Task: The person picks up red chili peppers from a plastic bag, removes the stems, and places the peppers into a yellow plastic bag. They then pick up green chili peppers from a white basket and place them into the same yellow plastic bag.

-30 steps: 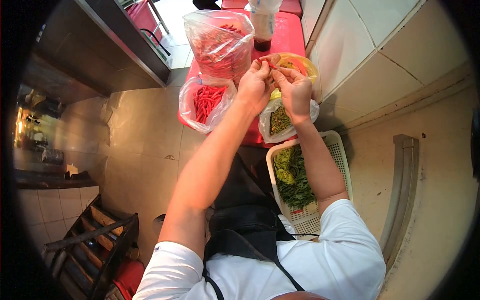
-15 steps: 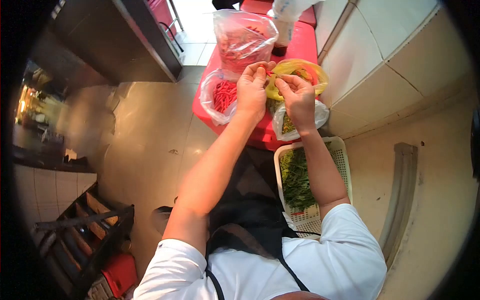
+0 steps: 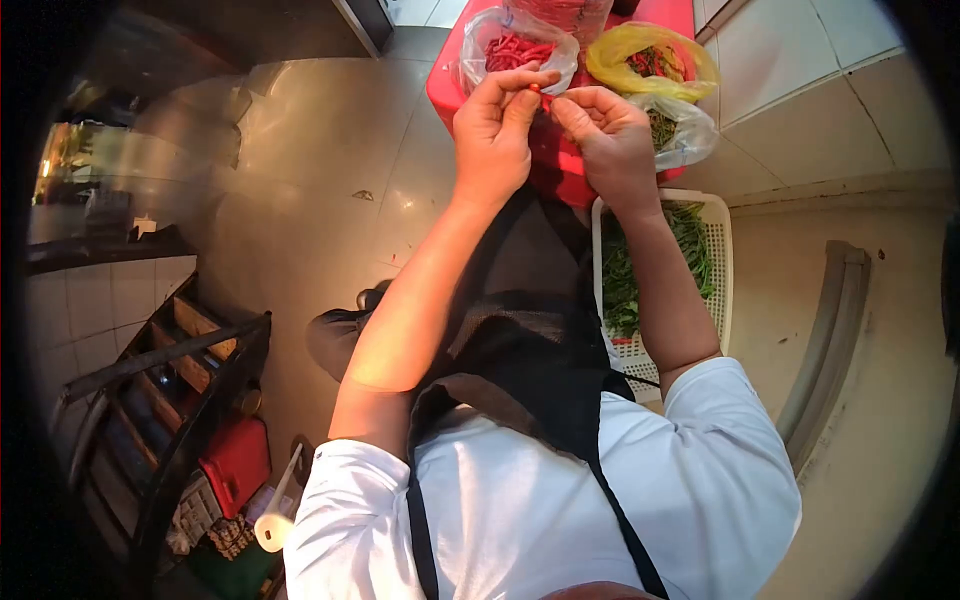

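Between my two hands is a small red chili [image 3: 541, 96], partly hidden by fingertips. My left hand [image 3: 492, 138] pinches one end of it with thumb and forefinger. From the other side, my right hand [image 3: 612, 140] closes its fingertips at the chili's other end. Just beyond my left hand, a clear plastic bag [image 3: 567, 62] lies open with many red chilies [image 3: 517, 50] inside. A yellow bag [image 3: 612, 62] past my right hand holds red and greenish pieces. Beside my right wrist, a white bag [image 3: 695, 138] contains thin greenish bits, probably stems.
The bags stand on a red plastic surface [image 3: 445, 90]. Below it, a white perforated basket [image 3: 725, 300] holds leafy greens [image 3: 680, 240]. A tiled wall [image 3: 790, 90] rises on the right. At lower left stands a dark slatted rack [image 3: 165, 400], near a red object [image 3: 238, 465].
The view has tilted downward, so the bags and basket sit higher and further right in it. Both hands have drawn back from over the yellow bag, still holding the chili.
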`<state>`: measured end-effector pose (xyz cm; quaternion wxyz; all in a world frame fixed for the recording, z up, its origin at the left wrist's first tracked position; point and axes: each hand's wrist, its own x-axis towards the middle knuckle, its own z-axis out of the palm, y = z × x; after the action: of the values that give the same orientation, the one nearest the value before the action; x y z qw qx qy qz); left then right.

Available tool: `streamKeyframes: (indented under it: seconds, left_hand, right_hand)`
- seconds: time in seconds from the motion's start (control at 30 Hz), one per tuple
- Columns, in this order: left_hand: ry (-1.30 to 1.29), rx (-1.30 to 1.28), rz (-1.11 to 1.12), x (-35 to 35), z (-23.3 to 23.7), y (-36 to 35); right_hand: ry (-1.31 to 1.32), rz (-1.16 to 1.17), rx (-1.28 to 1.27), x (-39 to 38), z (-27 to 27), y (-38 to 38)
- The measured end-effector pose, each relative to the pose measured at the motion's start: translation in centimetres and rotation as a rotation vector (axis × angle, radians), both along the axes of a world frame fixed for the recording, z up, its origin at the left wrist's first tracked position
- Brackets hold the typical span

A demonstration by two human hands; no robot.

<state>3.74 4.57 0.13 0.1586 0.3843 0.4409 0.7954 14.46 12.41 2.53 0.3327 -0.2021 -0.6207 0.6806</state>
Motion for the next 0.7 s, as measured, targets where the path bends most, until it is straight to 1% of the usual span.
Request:
streamKeyframes:
  seconds: [0.03, 0.07, 0.1, 0.13, 0.23, 0.33, 0.37, 0.43, 0.47, 0.53, 0.57, 0.63, 0.67, 0.7]
  left_hand:
    - [-0.140, -0.043, -0.015, 0.7, 0.3, -0.7]
    - [-0.184, -0.059, -0.010, 0.9, 0.0, -1.1]
    - [-0.227, -0.075, -0.005, 0.9, -0.5, -1.4]
    - [-0.269, -0.089, 0.000, 1.0, -0.9, -1.5]
    - [-0.598, -0.012, -0.119, 1.5, -1.8, -1.4]
    - [-0.698, -0.009, -0.180, 1.6, -2.3, -1.1]
    - [-0.595, -0.058, -0.111, 1.2, -2.2, -0.9]
    - [-0.389, -0.153, 0.026, 0.0, -1.3, -0.8]
    - [-0.235, -0.213, 0.118, -0.9, -0.6, -0.3]
    - [0.155, -0.456, 0.278, -2.8, 1.4, 1.0]
    - [0.373, -0.499, 0.330, -3.9, 1.3, 1.8]
    - [0.820, -0.551, 0.432, -6.2, 1.2, 4.3]
    - [0.903, -0.737, 0.382, -7.0, 1.0, 5.3]
    - [0.983, -0.924, 0.335, -7.8, 0.5, 6.2]
  right_hand:
    - [-0.013, 0.008, 0.012, 0.1, -0.4, -0.3]
    - [-0.025, 0.017, 0.026, 0.1, -0.7, -0.5]
    - [-0.055, 0.035, -0.018, 0.3, -0.9, -0.6]
    - [-0.016, 0.071, -0.091, 0.4, -1.5, -0.6]
    - [0.110, 0.159, -0.322, 0.6, -3.0, -0.7]
    - [0.099, 0.174, -0.316, 1.2, -3.2, -0.1]
    - [-0.038, 0.072, -0.214, 2.0, -2.8, 0.2]
    - [-0.142, -0.043, -0.007, 3.5, -3.3, 2.7]
    - [-0.195, -0.102, 0.097, 4.4, -3.7, 4.3]
    - [-0.298, -0.205, 0.513, 6.1, -4.8, 8.5]
    - [-0.341, -0.210, 0.646, 6.8, -5.3, 10.4]
    - [-0.549, -0.116, 0.943, 7.6, -6.9, 13.6]
    - [-0.656, -0.069, 1.092, 8.2, -7.4, 14.9]
    - [-0.680, -0.051, 1.025, 8.3, -6.9, 14.7]
